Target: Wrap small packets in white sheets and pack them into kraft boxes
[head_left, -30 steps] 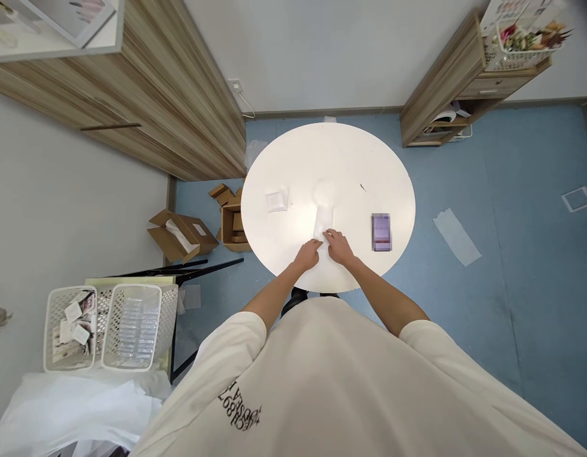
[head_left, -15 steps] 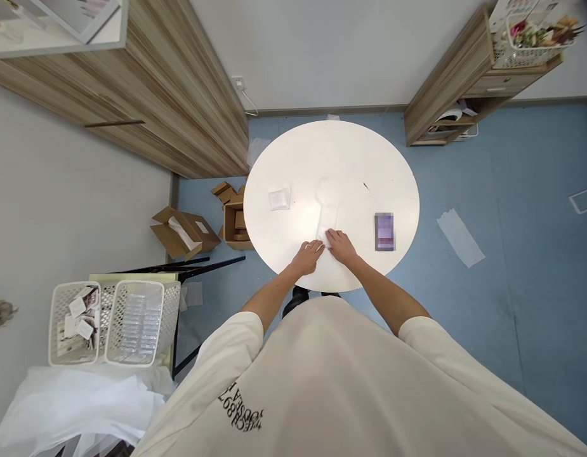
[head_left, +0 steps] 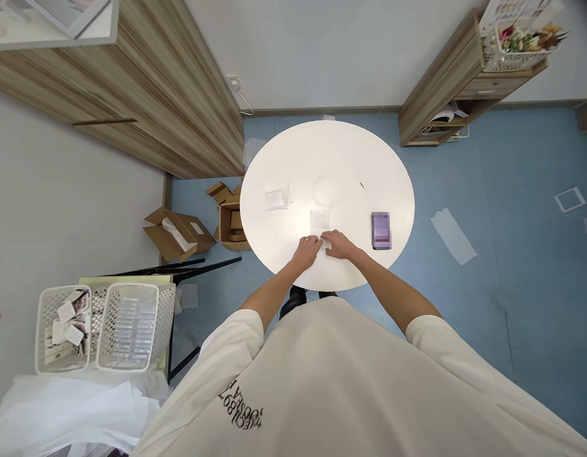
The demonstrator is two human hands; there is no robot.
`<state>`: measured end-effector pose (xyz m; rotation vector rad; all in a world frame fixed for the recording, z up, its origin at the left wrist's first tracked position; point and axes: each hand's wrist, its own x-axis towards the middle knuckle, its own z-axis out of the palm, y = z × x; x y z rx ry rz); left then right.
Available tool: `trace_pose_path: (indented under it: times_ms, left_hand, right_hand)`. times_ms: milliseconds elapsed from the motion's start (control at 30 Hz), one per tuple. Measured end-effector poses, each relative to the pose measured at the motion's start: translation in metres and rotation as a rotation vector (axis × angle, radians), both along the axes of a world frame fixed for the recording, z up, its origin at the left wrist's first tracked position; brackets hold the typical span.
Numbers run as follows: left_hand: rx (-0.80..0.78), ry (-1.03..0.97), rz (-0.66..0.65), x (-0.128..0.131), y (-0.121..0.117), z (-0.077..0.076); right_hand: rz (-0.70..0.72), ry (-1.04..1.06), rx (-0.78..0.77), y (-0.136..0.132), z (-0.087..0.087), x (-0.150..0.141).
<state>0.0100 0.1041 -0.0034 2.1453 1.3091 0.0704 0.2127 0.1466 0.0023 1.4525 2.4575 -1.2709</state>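
Observation:
A small white translucent piece of wrapping (head_left: 320, 220) lies on the round white table (head_left: 293, 152) in front of me. My left hand (head_left: 306, 252) is closed on its near left corner, a ring on one finger. My right hand (head_left: 339, 245) grips the near right part, fingers bent and close to the left hand's. Both hands rest low over the table, and the fingers hide the near end of the wrapping. To the left lies a similar flat white packet (head_left: 277, 198).
A purple pixelated item (head_left: 381, 230) lies at the table's right. Open cardboard boxes (head_left: 181, 233) stand on the floor to the left, near white baskets (head_left: 127, 327). A wooden cabinet (head_left: 155, 82) stands behind them; a shelf unit (head_left: 445, 82) is at the back right.
The wrapping's far part, narrow and see-through before, now looks shorter, broader and more opaque. My hands have stayed near its close end. The whole view has shifted slightly.

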Motion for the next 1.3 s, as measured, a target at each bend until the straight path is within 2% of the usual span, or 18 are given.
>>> trace_pose_path:
  times_ms: [100, 267, 367, 500, 600, 667, 800, 967, 1200, 1300]
  left_hand:
    - [-0.076, -0.012, 0.032, -0.002, -0.002, 0.007]
    - [-0.150, -0.109, 0.100, -0.011, 0.002, 0.017]
    - [-0.169, -0.192, 0.184, -0.013, 0.014, 0.014]
    - [-0.154, -0.259, 0.372, -0.006, 0.031, 0.004]
    - [-0.134, -0.242, 0.540, 0.002, 0.035, -0.003]
    - [-0.163, -0.239, 0.599, 0.006, 0.032, -0.005]
    - [-0.202, -0.220, 0.520, 0.007, 0.022, -0.005]
    - [-0.205, -0.112, 0.461, 0.002, 0.013, -0.007]
    - [-0.210, -0.060, 0.375, -0.009, 0.011, -0.010]
    - [-0.213, -0.062, 0.350, -0.016, 0.009, -0.008]
  right_hand:
    - [0.013, 0.036, -0.079, -0.001, 0.007, 0.000]
    - [-0.106, 0.087, -0.203, -0.001, 0.014, 0.001]
    - [-0.175, 0.126, -0.167, 0.001, 0.011, 0.001]
    - [-0.367, 0.100, -0.096, 0.008, 0.001, -0.002]
    - [-0.458, 0.027, -0.048, 0.017, -0.010, -0.006]
    - [-0.491, 0.002, -0.016, 0.023, -0.019, -0.010]
    - [-0.518, 0.001, -0.007, 0.031, -0.032, -0.016]
    - [-0.528, -0.112, 0.037, 0.042, -0.039, -0.020]
    - [-0.424, -0.185, -0.048, 0.062, -0.036, -0.027]
    - [-0.405, -0.135, -0.136, 0.064, -0.030, -0.031]
